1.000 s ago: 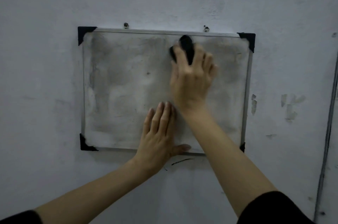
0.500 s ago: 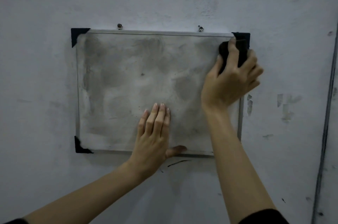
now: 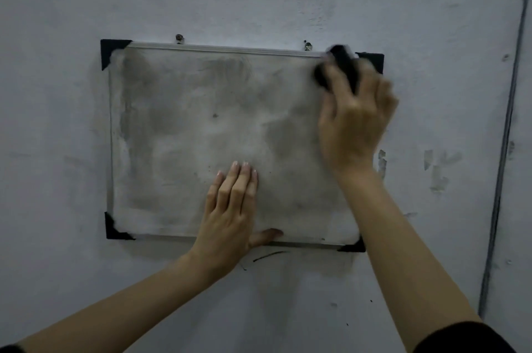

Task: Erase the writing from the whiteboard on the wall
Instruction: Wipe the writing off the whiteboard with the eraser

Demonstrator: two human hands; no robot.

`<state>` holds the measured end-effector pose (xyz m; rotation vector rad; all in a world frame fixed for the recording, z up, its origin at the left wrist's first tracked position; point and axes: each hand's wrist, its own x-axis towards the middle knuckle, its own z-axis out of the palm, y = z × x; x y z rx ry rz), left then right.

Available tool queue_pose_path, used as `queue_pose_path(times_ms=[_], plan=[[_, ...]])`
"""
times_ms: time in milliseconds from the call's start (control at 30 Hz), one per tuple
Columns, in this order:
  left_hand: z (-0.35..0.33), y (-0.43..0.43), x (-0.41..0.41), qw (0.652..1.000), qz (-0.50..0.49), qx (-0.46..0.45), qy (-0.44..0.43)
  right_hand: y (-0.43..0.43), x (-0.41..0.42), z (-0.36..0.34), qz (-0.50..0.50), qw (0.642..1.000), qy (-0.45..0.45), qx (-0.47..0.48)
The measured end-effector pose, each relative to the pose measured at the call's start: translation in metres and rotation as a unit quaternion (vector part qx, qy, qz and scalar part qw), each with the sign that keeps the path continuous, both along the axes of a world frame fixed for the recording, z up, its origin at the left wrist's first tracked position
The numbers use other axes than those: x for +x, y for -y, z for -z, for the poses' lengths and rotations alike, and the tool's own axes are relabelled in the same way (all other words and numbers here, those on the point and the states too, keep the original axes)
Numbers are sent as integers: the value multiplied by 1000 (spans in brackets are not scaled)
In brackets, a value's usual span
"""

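A small whiteboard [image 3: 184,134] with a metal frame and black corner caps hangs on the grey wall. Its surface is smeared grey with ink; no clear writing shows. My right hand [image 3: 355,119] is closed around a black eraser [image 3: 341,69] and presses it against the board's upper right corner; both are motion-blurred. My left hand [image 3: 231,208] lies flat on the lower middle of the board, fingers together and pointing up, thumb along the bottom frame.
Two screws [image 3: 179,38] above the top frame hold the board. A dark ink stroke [image 3: 270,255] marks the wall just below the board. A thin cable [image 3: 502,151] runs down the wall at the right. Patches of chipped paint [image 3: 436,171] sit right of the board.
My right hand swept the eraser from the top middle of the board to the upper right corner, and now sits slightly left of where it was half a second ago. My left hand stayed flat.
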<state>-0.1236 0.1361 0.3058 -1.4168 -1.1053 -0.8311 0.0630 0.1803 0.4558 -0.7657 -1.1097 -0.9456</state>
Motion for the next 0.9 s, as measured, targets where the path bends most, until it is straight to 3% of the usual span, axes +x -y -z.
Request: queue_pose_path(times_ms=[233, 567, 633, 900], plan=[[0, -4, 0, 1000, -3, 0, -1, 3, -14, 3, -25, 988, -143, -44], [1, -1, 0, 1000, -9, -4, -6, 10, -15, 115, 2, 996, 78, -32], [0, -2, -1, 1000, -8, -4, -10, 8, -6, 106, 3, 996, 83, -24], [0, -1, -2, 1000, -7, 0, -11, -6, 16, 4, 4, 999, -35, -12]])
